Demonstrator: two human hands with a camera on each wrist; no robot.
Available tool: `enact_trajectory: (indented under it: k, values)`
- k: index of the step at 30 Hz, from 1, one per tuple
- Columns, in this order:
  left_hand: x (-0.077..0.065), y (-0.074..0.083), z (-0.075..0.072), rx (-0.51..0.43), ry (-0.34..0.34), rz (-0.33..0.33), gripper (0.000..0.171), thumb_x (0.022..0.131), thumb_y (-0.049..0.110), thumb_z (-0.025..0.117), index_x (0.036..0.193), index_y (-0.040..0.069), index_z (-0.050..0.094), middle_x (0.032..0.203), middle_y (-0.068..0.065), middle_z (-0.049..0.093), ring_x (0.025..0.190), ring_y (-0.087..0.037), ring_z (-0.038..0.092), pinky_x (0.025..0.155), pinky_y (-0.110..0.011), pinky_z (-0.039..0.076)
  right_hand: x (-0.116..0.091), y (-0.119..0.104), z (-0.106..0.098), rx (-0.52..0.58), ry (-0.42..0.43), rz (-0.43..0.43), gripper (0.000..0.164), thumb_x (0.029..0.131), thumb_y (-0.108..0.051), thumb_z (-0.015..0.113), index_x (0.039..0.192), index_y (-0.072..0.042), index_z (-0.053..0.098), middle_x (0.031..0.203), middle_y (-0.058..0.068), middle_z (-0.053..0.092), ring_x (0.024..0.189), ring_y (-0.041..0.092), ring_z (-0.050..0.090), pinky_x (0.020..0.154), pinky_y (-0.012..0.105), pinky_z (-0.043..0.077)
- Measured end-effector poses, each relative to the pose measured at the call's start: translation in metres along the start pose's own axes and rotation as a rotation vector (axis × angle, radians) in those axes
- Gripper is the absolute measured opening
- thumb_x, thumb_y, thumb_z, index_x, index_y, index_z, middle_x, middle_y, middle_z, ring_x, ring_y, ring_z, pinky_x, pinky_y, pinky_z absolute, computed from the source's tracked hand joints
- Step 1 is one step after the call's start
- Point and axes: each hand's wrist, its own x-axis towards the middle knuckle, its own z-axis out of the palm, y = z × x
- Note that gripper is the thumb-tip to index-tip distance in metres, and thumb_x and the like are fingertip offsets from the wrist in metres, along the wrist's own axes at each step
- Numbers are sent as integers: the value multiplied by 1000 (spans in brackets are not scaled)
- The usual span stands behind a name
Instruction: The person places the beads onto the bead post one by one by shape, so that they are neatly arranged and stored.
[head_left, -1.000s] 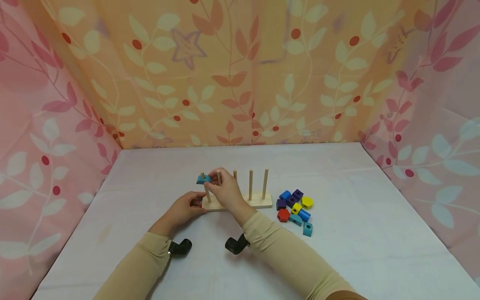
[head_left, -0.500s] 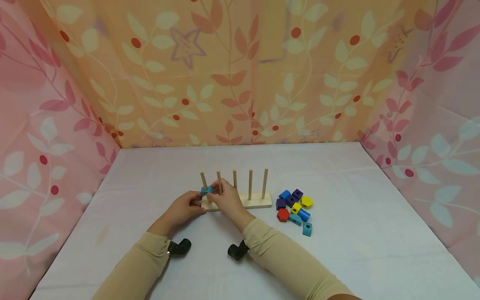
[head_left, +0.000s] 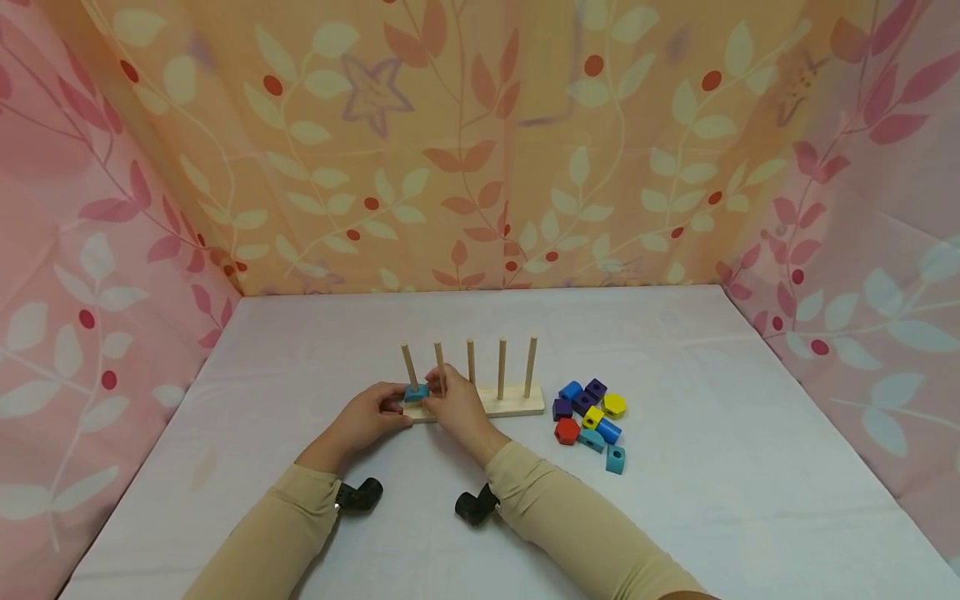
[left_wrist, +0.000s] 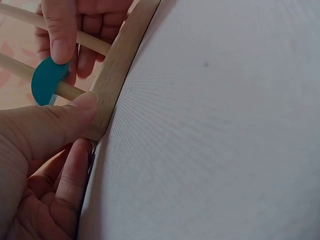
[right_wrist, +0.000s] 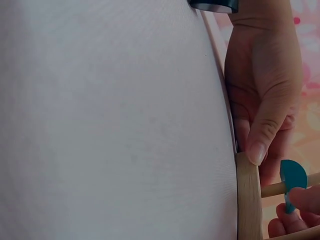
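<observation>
A wooden peg board (head_left: 517,403) with several upright pegs stands on the table. My left hand (head_left: 367,414) grips the board's left end, thumb on the base as the left wrist view shows. Around the leftmost peg (head_left: 408,365) is a teal half-round block (head_left: 416,392), low down but still a little above the base in the left wrist view (left_wrist: 46,82). My right hand (head_left: 459,410) pinches this block between thumb and fingers, reaching past the second peg. The right wrist view shows the block (right_wrist: 294,175) from its other side.
To the right of the board lies a loose group of blocks: purple blocks (head_left: 585,403), a yellow hexagon (head_left: 614,406), a red hexagon (head_left: 567,431), a blue cylinder (head_left: 609,430) and teal blocks (head_left: 616,459). Patterned curtains (head_left: 480,167) enclose the white table.
The teal half-round block has slid down the leftmost peg from near its top to just above the base, my right hand moving down with it. My left hand has stayed on the board's end.
</observation>
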Motion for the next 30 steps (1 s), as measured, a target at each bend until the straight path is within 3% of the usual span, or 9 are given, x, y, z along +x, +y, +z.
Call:
enact_trajectory:
  k: [10, 30]
  values:
    - [0, 1, 1, 10, 5, -9, 52, 77, 15, 73, 124, 4, 55, 104, -6, 56, 89, -17, 55, 74, -30, 44, 3, 3, 3, -112, 16, 0, 32, 79, -3, 68, 107, -9, 54, 97, 2, 64, 94, 15, 61, 77, 26, 47]
    - [0, 0, 1, 26, 9, 17, 51, 77, 16, 74, 123, 6, 56, 103, -6, 56, 87, -15, 55, 73, -29, 44, 0, 0, 2, -138, 13, -17, 36, 79, -1, 67, 112, -4, 52, 98, 4, 66, 95, 16, 62, 76, 25, 47]
